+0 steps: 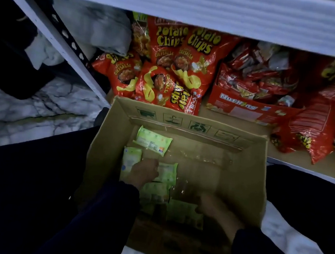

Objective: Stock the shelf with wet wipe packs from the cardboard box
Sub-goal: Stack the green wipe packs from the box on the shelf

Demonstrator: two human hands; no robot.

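Left fingers curled on wipe pack | right fingers grip unclear | bags read "Potato Chips"

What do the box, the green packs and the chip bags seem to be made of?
Box: matte brown cardboard, with folded flaps and printed symbols. Green packs: probably soft plastic film, faintly glossy, crimped edges. Chip bags: glossy plastic or foil film, creased and reflecting light.

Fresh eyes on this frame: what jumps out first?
Bright red potato chip bags crowd the low shelf, upper centre. Below them sits an open cardboard box with green wet wipe packs along its left side. Inside, the left hand and right hand reach onto packs; grips too blurred.
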